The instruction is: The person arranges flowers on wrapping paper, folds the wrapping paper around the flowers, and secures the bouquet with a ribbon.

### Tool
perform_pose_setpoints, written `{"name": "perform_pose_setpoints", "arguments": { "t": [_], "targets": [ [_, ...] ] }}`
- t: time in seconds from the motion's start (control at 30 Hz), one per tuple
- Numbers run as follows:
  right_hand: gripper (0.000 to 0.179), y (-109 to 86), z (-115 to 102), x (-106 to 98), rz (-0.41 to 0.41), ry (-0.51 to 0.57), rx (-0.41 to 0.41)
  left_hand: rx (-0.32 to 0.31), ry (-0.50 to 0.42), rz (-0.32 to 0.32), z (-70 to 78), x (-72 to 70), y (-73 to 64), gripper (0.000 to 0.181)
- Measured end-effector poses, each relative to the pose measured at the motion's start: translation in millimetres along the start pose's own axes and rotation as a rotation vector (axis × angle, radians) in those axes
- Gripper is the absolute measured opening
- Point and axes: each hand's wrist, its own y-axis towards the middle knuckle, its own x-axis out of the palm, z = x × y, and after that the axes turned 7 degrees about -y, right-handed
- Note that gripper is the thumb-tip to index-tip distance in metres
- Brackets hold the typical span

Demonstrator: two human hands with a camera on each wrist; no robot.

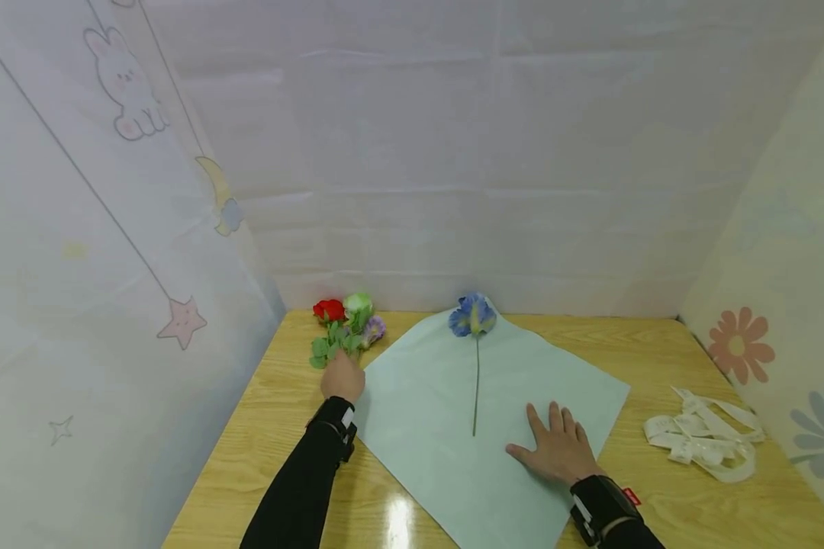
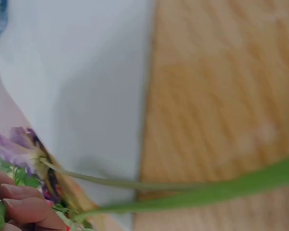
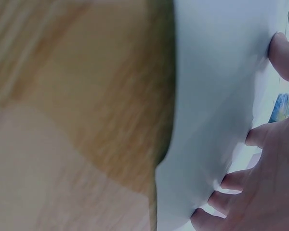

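Note:
My left hand [image 1: 343, 377] is at a small bunch of flowers on the table's left side, its fingers [image 2: 31, 211] curled at green leaves and a flower stem. The bunch has a red rose [image 1: 329, 310], a pale green-white flower [image 1: 358, 303] and a purple flower [image 1: 374, 329]. A thick green stem [image 2: 183, 201] runs close past the left wrist camera. My right hand [image 1: 558, 448], fingers spread, presses on a pale blue-green sheet of wrapping paper [image 1: 426, 412]. Up the paper's middle lies a blue flower [image 1: 472, 315] on a long thin stem.
A loose heap of white ribbon [image 1: 707, 435] lies on the wooden table [image 1: 261, 450] to the right of the paper. Printed cloth walls [image 1: 412, 152] stand at the back and both sides. The paper's near corner reaches the bottom of the head view.

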Motion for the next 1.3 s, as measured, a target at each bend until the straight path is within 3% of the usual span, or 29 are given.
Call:
{"name": "perform_pose_setpoints", "arguments": {
  "t": [0.17, 0.33, 0.5, 0.63, 0.77, 0.97, 1.13, 1.3],
  "targets": [
    [0.102, -1.9, 0, -1, -0.005, -0.003, 0.003, 0.007, -0.071, 0.032, 29.5, -7.5, 1.0, 0.032],
    [0.102, -2.9, -2, -4, -0.012, 0.001, 0.006, 0.062, -0.146, 0.058, 59.3, -9.6, 1.0, 0.036],
    [0.101, -3.7, -1, -5, -0.017, 0.004, 0.009, 0.182, -0.252, 0.09, 93.7, -1.7, -1.4, 0.03],
    [0.1, -4.1, -2, -6, -0.023, 0.005, 0.018, 0.288, -0.299, 0.073, 122.6, 6.9, -8.4, 0.028],
    [0.102, -4.4, -3, -5, -0.027, 0.018, 0.015, 0.338, -0.302, 0.031, 147.2, 21.4, -18.4, 0.024],
    [0.103, -1.2, 2, 0, -0.014, 0.013, 0.027, 0.332, -0.322, -0.061, 170.9, 59.9, -36.8, 0.022],
    [0.1, -1.6, 0, 3, 0.008, -0.001, 0.03, 0.298, -0.334, -0.188, 171.4, 94.8, -55.1, 0.021],
    [0.1, -4.1, -3, 1, 0.013, -0.001, 0.037, 0.241, -0.347, -0.326, 161.6, 118.0, -65.1, 0.024]
  ]
}}
